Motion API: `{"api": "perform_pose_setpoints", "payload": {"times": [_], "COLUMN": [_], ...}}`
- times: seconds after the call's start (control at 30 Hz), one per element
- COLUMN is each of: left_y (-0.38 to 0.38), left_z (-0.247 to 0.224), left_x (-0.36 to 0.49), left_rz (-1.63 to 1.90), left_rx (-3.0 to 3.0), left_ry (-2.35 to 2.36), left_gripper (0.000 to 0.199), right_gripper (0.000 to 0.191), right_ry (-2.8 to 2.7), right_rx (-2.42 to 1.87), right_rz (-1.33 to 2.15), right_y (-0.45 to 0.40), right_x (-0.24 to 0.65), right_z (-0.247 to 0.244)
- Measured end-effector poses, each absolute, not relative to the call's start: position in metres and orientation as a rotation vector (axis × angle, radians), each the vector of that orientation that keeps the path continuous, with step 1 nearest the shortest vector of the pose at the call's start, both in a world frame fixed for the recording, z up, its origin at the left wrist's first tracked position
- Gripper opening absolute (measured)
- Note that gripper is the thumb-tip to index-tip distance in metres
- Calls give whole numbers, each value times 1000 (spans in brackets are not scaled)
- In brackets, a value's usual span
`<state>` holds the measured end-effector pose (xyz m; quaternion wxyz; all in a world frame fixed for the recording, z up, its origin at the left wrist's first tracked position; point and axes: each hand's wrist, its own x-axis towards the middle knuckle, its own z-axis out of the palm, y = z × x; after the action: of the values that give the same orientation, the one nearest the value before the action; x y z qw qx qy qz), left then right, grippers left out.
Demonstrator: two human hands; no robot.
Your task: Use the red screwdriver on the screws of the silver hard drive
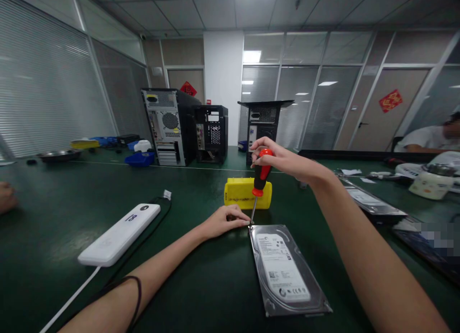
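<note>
A hard drive [283,266] with a white label lies flat on the dark green table. My right hand [278,155] is closed round the top of a red and black screwdriver [262,177], which leans slightly and points down. Its tip meets the drive's far left corner. Beside that corner rests my left hand [227,220], thumb and fingertips pinched close to the tip; whatever they hold is too small to make out. Just behind the drive stands a yellow plastic bin [233,191].
On the left lie a white power bank [122,235] and a black cable. Computer cases [170,127] and a blue bin [140,159] stand at the back. At right are another hard drive [373,201] and a cream pot [431,182]. Another person's hand [6,197] shows at the left edge.
</note>
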<state>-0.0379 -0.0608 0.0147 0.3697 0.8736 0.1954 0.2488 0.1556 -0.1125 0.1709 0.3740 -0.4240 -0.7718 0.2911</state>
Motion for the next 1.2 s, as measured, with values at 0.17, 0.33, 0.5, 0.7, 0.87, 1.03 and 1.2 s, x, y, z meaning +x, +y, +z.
{"api": "perform_pose_setpoints", "payload": {"times": [0.17, 0.33, 0.5, 0.7, 0.87, 1.03, 1.2], "left_y": [-70, -72, -65, -63, -65, -62, -61], "left_z": [18, 16, 11, 6, 11, 9, 6], "left_x": [-30, -23, -24, -24, -25, -28, -26], "left_rz": [672, 801, 816, 843, 775, 723, 749], "left_rx": [2265, 2268, 2254, 2270, 2200, 2221, 2249], "left_ry": [483, 515, 524, 532, 496, 488, 542], "left_gripper": [23, 19, 17, 19, 21, 19, 18], "right_gripper": [26, 25, 21, 24, 19, 17, 10], "right_ry": [-1955, -1896, -1938, -1952, -2014, -2057, -2070], "right_rx": [-921, -835, -962, -1059, -917, -763, -789], "right_rz": [902, 1008, 874, 812, 914, 1002, 950], "right_y": [-114, -108, -105, -114, -115, -115, -118], "right_x": [153, 151, 151, 152, 151, 151, 145], "right_z": [170, 164, 163, 173, 174, 172, 171]}}
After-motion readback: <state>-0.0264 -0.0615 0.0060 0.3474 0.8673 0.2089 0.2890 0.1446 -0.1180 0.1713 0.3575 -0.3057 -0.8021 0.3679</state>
